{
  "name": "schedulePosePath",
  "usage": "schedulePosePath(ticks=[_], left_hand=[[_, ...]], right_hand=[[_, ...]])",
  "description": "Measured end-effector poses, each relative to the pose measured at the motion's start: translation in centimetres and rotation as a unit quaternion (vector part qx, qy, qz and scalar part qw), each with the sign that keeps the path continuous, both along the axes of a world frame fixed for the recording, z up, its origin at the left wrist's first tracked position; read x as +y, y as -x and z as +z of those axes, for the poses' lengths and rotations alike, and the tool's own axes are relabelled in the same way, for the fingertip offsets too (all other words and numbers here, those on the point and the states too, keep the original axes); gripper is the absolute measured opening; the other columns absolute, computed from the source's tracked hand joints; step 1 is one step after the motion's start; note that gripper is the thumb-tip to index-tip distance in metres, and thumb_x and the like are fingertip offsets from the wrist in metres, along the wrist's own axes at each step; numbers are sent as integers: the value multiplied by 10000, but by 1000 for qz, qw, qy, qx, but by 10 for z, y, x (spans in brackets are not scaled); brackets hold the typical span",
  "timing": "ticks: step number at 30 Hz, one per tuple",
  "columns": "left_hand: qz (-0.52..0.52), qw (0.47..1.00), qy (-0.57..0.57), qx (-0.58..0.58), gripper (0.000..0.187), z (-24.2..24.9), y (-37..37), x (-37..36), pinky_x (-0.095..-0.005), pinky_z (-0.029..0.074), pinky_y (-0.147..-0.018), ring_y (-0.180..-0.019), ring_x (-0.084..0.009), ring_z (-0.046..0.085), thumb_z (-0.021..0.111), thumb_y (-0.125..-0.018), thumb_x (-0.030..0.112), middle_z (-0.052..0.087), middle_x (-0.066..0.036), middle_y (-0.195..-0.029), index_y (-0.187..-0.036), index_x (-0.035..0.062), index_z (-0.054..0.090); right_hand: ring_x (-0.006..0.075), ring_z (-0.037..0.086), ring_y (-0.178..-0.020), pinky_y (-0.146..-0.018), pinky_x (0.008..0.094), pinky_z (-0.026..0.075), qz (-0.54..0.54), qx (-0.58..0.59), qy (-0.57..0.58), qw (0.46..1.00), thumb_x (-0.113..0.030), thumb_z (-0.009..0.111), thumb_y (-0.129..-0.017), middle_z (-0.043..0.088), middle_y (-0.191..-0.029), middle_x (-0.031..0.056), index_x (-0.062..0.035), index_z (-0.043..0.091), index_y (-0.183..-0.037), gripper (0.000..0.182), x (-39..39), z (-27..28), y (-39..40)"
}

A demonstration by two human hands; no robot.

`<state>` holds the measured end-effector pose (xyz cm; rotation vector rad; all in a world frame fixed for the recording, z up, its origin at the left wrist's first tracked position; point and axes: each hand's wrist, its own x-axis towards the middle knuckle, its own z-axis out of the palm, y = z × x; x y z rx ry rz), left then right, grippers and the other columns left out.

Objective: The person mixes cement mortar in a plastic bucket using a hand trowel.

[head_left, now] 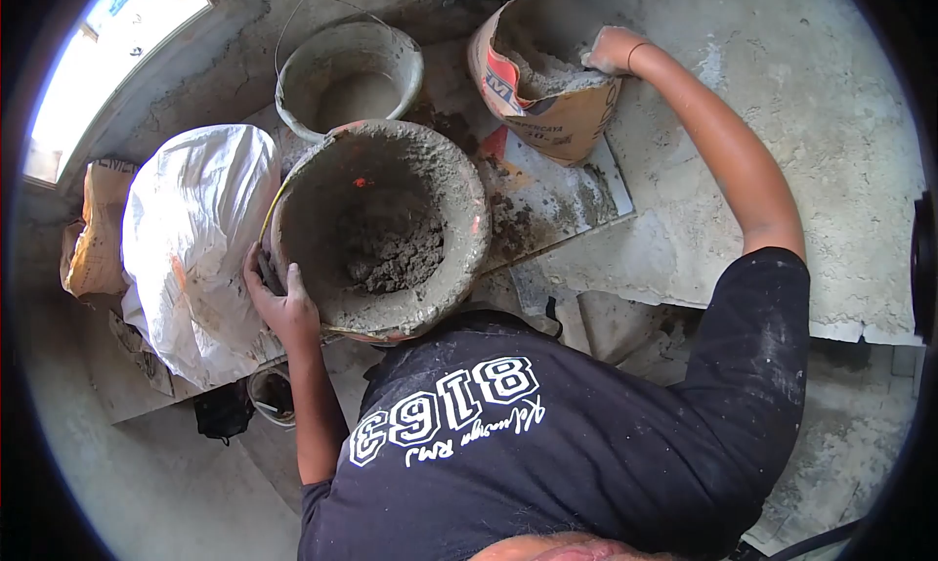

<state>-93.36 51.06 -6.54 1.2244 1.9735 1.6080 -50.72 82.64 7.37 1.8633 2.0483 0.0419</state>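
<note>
A large bucket [459, 268] caked with grey mortar stands in front of my body, with a clumpy grey mix [396, 253] in its bottom. My left hand [285, 302] is at the bucket's left side, thumb against the wall and fingers by the yellowish handle [271, 214]. To the upper right, a torn-open paper cement bag [562, 126] leans upright, with grey powder [557, 77] inside and dust hazing its mouth. My right hand [614, 51] is closed at the bag's right rim, its fingertips dusted grey and partly hidden.
Behind the large bucket stands a second bucket [415, 67] with greyish liquid and a wire handle. A white plastic sack [200, 238] and a crumpled cement bag [103, 229] sit at left. A small pail [269, 405] lies below the platform edge. A rough concrete slab [684, 248] extends right.
</note>
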Motion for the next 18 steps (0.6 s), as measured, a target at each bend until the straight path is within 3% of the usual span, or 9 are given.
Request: schedulePosePath(ticks=[3, 5, 9, 11, 12, 14, 16, 17, 18], left_hand=[[6, 1000, 8, -7, 548, 0, -1, 0, -374, 291, -1114, -1276, -270, 435, 568, -813, -75, 463, -165, -1337, -1343, -36, 433], [10, 1000, 12, -5, 549, 3, -3, 0, -375, 288, -1115, -1280, -273, 432, 568, -814, -73, 461, -167, -1342, -1345, -37, 432], [7, 1000, 14, 9, 552, -1, 1, -1, -378, 284, -1118, -1286, -284, 428, 570, -814, -63, 458, -173, -1351, -1348, -35, 433], [6, 1000, 9, -1, 552, -2, 0, 0, -378, 283, -1118, -1287, -286, 428, 572, -813, -60, 458, -174, -1351, -1347, -35, 434], [4, 1000, 3, -12, 552, -2, 0, 0, -379, 282, -1119, -1287, -289, 428, 573, -812, -57, 459, -174, -1351, -1346, -35, 435], [6, 1000, 3, -10, 553, -2, 1, 0, -380, 285, -1117, -1286, -288, 429, 574, -809, -59, 460, -173, -1351, -1345, -32, 437], [10, 1000, 5, -11, 555, -5, 1, 0, -380, 287, -1116, -1285, -287, 430, 575, -807, -60, 461, -172, -1351, -1344, -30, 439], [9, 1000, 2, -15, 554, -6, 2, 0, -380, 289, -1114, -1284, -286, 432, 574, -808, -61, 461, -172, -1351, -1344, -27, 439], [9, 1000, 0, -20, 554, -7, 2, 0, -379, 291, -1113, -1282, -284, 433, 574, -808, -61, 461, -171, -1352, -1344, -25, 440]], right_hand=[[332, 678, -897, -790, 432, 523, 7, 10, 57, 998, -421, 611, -841, 693, -957, 245, 52, 706, -934, 491, 17, 5, -16], [310, 642, -689, -674, 460, 519, -134, 112, 167, 970, -469, 558, -911, 668, -805, 214, 45, 696, -874, 534, 13, 17, -17], [269, 523, -491, -535, 452, 479, -190, 134, 212, 949, -513, 495, -959, 611, -707, 146, 17, 648, -902, 555, 20, 16, -22], [167, 459, -403, -422, 354, 451, -218, 205, 255, 919, -493, 468, -983, 571, -674, 61, -30, 571, -912, 479, 20, 14, -24], [167, 459, -403, -422, 354, 451, -218, 205, 254, 920, -493, 468, -983, 571, -674, 61, -30, 571, -912, 479, 26, 5, -28], [60, 483, -434, -363, 220, 428, -341, 403, 380, 759, -454, 440, -1006, 529, -664, -12, -85, 506, -900, 389, 38, -16, -38], [24, 481, -441, -352, 176, 421, -347, 437, 395, 730, -425, 439, -1013, 511, -655, -35, -99, 491, -885, 354, 19, -2, -9], [-12, 479, -448, -341, 132, 414, -351, 472, 409, 698, -396, 437, -1019, 494, -646, -58, -113, 477, -869, 322, 13, 3, 2], [-7, 488, -447, -338, 139, 432, -361, 522, 446, 632, -367, 465, -1015, 500, -647, -63, -106, 478, -886, 291, 21, -1, 4]])
